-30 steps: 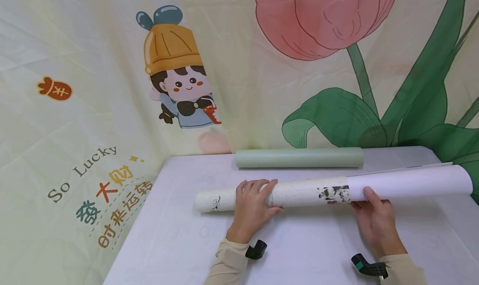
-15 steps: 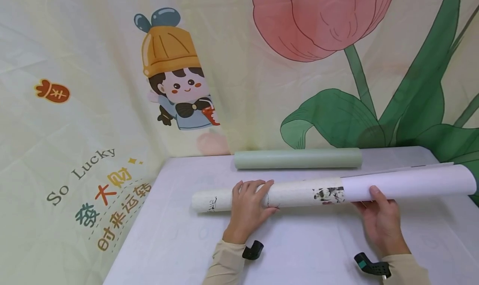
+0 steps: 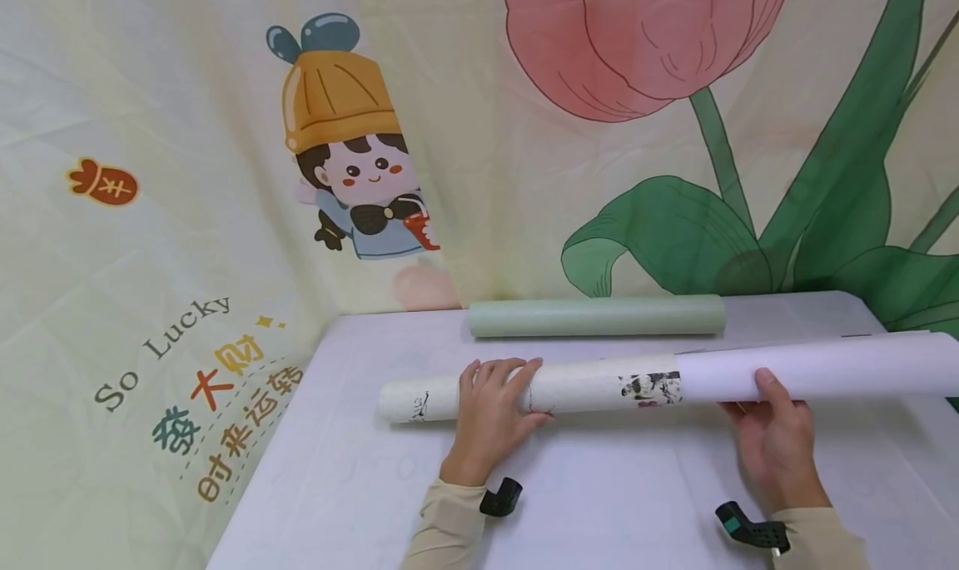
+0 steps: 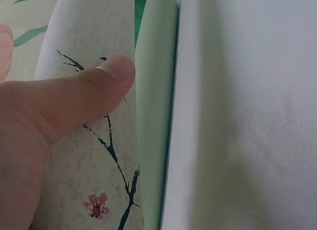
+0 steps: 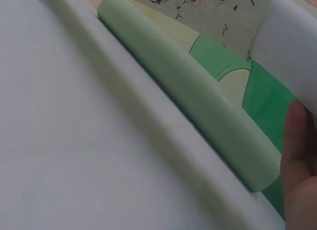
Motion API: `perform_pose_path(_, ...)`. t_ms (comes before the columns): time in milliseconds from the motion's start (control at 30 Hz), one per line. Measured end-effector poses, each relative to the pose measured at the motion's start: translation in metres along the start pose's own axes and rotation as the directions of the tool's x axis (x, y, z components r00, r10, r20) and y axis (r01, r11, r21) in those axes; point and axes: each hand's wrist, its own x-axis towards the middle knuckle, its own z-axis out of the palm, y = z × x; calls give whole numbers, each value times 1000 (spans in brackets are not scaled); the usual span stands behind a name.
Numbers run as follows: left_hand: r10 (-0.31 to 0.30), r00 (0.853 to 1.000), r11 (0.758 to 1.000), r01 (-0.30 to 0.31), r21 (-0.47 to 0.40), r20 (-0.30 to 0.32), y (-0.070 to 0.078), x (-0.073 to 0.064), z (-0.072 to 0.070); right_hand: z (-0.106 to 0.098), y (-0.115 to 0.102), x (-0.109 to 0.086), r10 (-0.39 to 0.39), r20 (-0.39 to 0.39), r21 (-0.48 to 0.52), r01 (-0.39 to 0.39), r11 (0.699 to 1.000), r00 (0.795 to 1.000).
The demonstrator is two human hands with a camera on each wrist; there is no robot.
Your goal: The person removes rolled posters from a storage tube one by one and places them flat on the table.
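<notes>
over table | left hand palm-down, right hand palm-up | gripping roll

A cream, branch-printed roll, plain white at right, is held crosswise above the table.

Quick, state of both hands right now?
Left hand: closed, fingers curled round the patterned roll.
Right hand: closed, holding the white roll, thumb on its near side.

Indoors, exact kind unclear (printed drape, table).
</notes>
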Motion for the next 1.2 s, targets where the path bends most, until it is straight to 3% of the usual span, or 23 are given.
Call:
perform_pose_path(400,18,997,1000,-19,-10,-69,-8,2,0,-4,-4,6,-53,4,93,53,994,999)
perform_pose_path(1200,-24,996,1000,23,-11,-81,-21,-2,-3,-10,-8,14,-73,-113,186,93,978,991)
